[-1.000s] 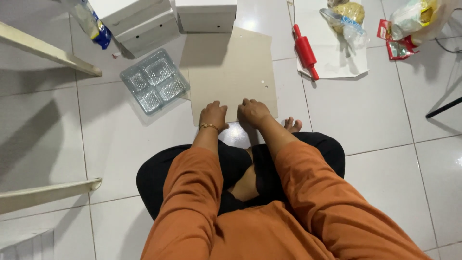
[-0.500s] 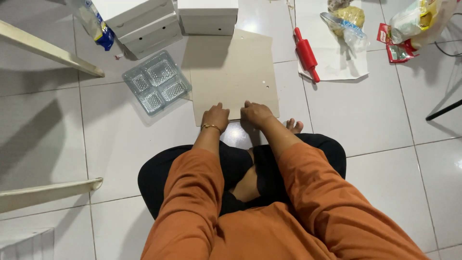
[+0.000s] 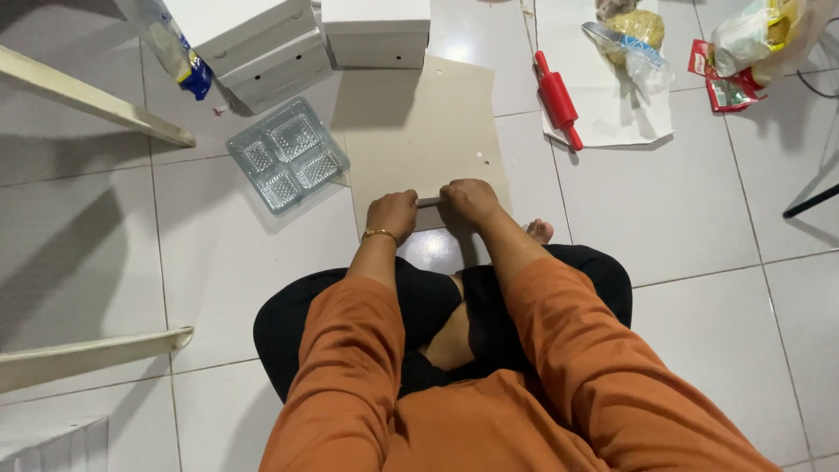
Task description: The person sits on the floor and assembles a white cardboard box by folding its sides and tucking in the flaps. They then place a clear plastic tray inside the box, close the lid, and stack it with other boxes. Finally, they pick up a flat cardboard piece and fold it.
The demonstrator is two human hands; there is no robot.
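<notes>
A flat beige cardboard sheet (image 3: 426, 131) lies on the white tiled floor in front of me. My left hand (image 3: 392, 212) and my right hand (image 3: 469, 200) are side by side on its near edge, fingers curled over a narrow strip of the edge that is bent up. A gold bracelet circles my left wrist. I sit cross-legged in orange sleeves and black trousers.
A clear plastic compartment tray (image 3: 288, 155) lies left of the sheet. White boxes (image 3: 376, 31) stand behind it. A red rolling pin (image 3: 558, 98) rests on white paper at the right, with food bags (image 3: 747, 39) beyond. Pale wooden bars (image 3: 96, 105) cross the left side.
Both hands have stayed on the sheet's near edge. The view has shifted slightly, and the edge strip between my hands looks a little more raised.
</notes>
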